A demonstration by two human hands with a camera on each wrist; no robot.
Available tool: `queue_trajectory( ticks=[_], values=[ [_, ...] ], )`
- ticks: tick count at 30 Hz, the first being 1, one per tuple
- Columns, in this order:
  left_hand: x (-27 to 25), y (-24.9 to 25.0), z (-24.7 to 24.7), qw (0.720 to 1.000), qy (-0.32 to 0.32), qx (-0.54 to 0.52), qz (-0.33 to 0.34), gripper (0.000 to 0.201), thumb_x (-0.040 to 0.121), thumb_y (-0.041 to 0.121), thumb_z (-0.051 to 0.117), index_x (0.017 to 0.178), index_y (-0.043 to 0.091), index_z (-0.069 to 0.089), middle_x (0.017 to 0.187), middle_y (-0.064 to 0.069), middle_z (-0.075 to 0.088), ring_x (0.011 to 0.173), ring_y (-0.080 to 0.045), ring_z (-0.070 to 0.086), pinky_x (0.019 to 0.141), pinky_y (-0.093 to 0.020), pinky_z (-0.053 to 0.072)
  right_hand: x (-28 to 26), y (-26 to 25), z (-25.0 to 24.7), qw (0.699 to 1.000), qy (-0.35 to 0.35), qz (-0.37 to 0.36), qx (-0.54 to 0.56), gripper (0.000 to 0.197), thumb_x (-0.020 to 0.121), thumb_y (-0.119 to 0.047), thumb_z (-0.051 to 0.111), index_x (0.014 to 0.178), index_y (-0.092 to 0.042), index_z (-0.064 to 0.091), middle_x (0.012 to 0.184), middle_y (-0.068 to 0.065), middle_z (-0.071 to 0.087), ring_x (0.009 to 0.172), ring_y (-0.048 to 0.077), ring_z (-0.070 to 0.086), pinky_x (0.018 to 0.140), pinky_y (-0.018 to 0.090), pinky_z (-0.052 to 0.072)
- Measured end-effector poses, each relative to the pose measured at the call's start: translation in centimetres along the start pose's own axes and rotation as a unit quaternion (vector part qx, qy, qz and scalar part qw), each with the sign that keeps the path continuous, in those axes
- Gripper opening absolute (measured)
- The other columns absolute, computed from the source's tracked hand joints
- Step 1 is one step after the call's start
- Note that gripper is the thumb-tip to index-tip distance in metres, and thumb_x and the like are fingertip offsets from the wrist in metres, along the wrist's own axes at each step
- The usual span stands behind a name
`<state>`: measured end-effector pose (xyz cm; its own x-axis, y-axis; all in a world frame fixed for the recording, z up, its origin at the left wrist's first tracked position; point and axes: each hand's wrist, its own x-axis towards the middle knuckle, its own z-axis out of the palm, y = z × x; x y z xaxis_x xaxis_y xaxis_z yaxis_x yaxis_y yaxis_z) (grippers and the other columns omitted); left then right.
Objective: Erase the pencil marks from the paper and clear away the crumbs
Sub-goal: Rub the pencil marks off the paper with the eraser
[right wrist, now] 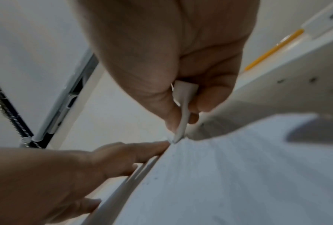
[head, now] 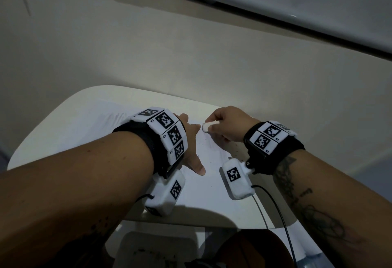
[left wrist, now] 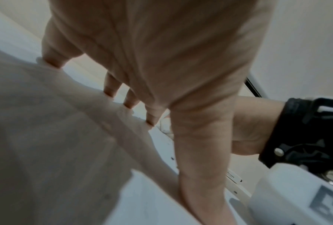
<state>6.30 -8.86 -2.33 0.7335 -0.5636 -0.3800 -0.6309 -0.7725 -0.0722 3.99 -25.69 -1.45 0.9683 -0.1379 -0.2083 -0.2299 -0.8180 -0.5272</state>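
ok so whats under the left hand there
The left hand presses its straight, spread fingers flat on the white sheet of paper, which lies on the pale rounded table. Any marks or crumbs beneath the palm are covered.

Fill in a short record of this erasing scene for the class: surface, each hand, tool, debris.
surface: white paper lying on a pale table
left hand: fingers spread straight, pressing the paper flat
right hand: pinches a white eraser
eraser contact: its tip meets the paper in the right wrist view
debris: dark crumbs scattered on the paper and table near the right hand
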Motion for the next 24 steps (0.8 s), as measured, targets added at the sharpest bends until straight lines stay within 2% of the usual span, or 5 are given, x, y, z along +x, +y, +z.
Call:
queue_trajectory(
  ticks=[7,12,17,22,24],
  values=[
    [0.1,0.0,0.0,1.000,0.005,-0.005,0.004,0.126,0.041,0.095,0.057,0.146,0.034,0.026,0.134,-0.004,0.042,0.122,-0.031,0.047,0.092,-0.050,0.042,-0.4,-0.3,-0.8,0.997,-0.061,-0.004,-0.052,0.013,0.079,-0.042,0.077,0.087,-0.032,0.075,0.058,-0.016,0.062,0.053,0.006,0.052,0.056,0.023,0.044],
    [0.1,0.1,0.0,1.000,0.002,0.001,0.001,0.128,0.042,0.095,0.057,0.149,0.034,0.023,0.135,-0.005,0.041,0.123,-0.032,0.046,0.095,-0.051,0.042,0.5,-0.4,-0.5,0.998,0.009,-0.016,-0.066,0.018,0.085,-0.036,0.072,0.100,-0.025,0.074,0.089,-0.013,0.063,0.083,0.009,0.058,0.073,0.024,0.046],
    [0.1,0.1,0.0,1.000,0.003,0.001,0.005,0.124,0.043,0.095,0.057,0.147,0.035,0.024,0.134,-0.005,0.041,0.122,-0.032,0.046,0.093,-0.051,0.042,0.0,0.1,-0.7,0.995,-0.054,-0.003,-0.082,0.014,0.076,-0.050,0.076,0.087,-0.040,0.075,0.083,-0.020,0.069,0.081,0.002,0.061,0.077,0.026,0.051],
    [0.0,0.1,-0.1,1.000,-0.001,0.000,-0.001,0.130,0.041,0.096,0.056,0.150,0.035,0.019,0.138,-0.004,0.039,0.126,-0.032,0.045,0.098,-0.053,0.042,0.7,-0.5,-0.6,0.996,0.018,-0.015,-0.081,0.018,0.084,-0.037,0.073,0.098,-0.025,0.074,0.082,-0.015,0.060,0.076,0.002,0.055,0.064,0.019,0.043],
    [0.0,0.1,-0.1,1.000,0.001,0.000,0.002,0.130,0.041,0.096,0.055,0.150,0.036,0.018,0.138,-0.004,0.039,0.126,-0.032,0.044,0.099,-0.054,0.042,0.7,-0.3,-0.7,0.997,-0.001,-0.007,-0.078,0.016,0.082,-0.043,0.074,0.093,-0.031,0.075,0.084,-0.016,0.064,0.081,0.004,0.059,0.071,0.022,0.048]
  ],
)
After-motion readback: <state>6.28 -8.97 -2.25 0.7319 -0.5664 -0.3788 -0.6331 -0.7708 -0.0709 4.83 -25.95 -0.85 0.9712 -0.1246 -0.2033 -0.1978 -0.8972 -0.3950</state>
